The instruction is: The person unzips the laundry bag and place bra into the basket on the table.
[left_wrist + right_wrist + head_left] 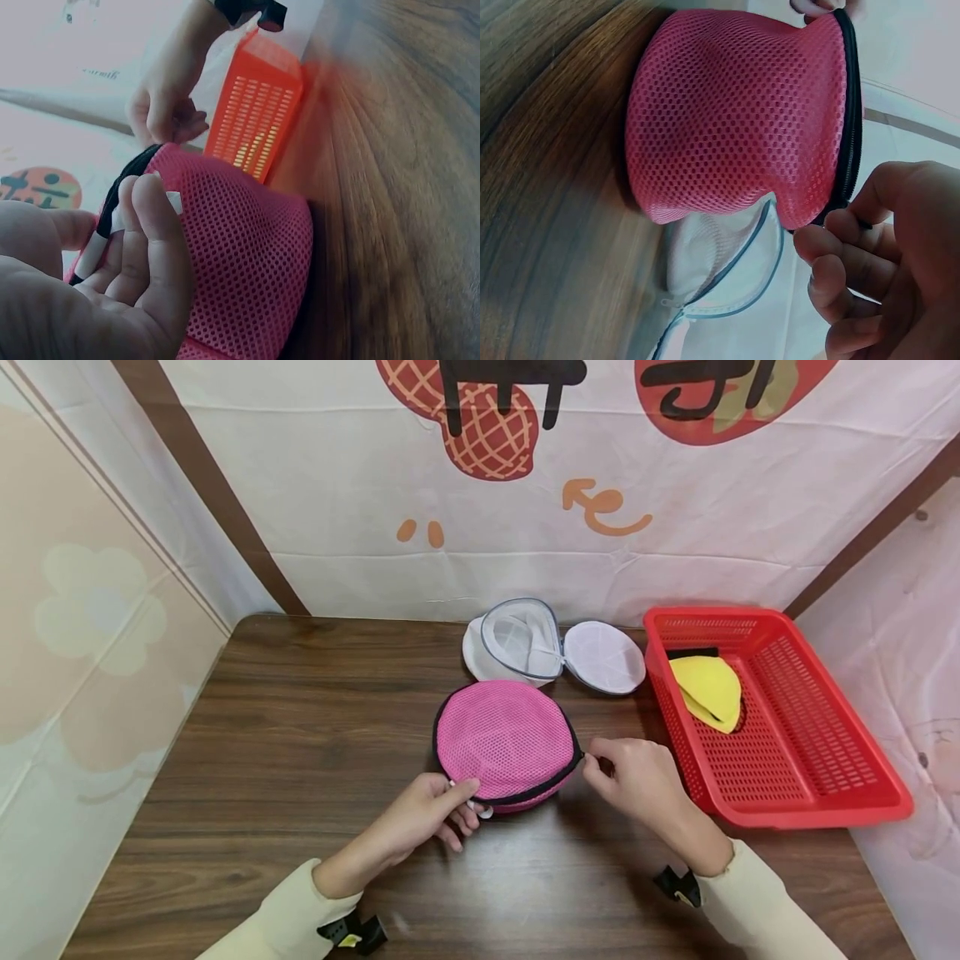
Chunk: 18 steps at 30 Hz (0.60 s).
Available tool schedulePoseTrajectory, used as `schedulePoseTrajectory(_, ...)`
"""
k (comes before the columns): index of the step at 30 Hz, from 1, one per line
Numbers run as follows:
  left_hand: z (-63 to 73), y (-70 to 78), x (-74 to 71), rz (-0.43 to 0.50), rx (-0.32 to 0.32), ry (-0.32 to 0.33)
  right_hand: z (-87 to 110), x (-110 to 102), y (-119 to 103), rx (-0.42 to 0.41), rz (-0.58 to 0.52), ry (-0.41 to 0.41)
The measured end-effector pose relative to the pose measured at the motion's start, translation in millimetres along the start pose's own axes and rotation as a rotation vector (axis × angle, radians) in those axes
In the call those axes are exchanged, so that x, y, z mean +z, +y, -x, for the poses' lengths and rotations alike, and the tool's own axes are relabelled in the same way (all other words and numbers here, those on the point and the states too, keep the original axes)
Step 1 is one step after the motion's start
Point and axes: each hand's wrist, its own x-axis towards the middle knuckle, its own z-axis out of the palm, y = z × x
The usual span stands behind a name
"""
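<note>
A round pink mesh laundry bag [504, 739] with a black zippered rim stands on the wooden table in the head view, its lid lying over the top. My left hand [433, 810] pinches the near left part of the rim, thumb on top and fingers beneath. White tag-like pieces [93, 253] show at the rim there in the left wrist view. At the bag's right end my right hand [637, 781] pinches the end of the black zipper [847, 157] between thumb and curled fingers. The zipper pull itself is mostly hidden by the fingertips.
Behind the pink bag lies a white mesh bag [603, 657] spread in two round halves, with a blue-grey edge. To the right is a red plastic basket [821, 718] with a yellow cup-shaped piece [708, 689] and something black inside. A printed cloth [352, 585] hangs along the table's back.
</note>
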Motion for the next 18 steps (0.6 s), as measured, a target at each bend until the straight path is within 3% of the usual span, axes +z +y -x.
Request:
schedulePoseTrajectory(9,-4.7,4.2,-8.0,-0.034,0.002,0.059,7.3,-6,-8,-0.015,-0.074,-0.046)
schedulePoseTrajectory(18,-10.8,8.2,-14.6,-0.047,0.036,0.133,10.0,-3,-9,-0.068,-0.294,-0.17)
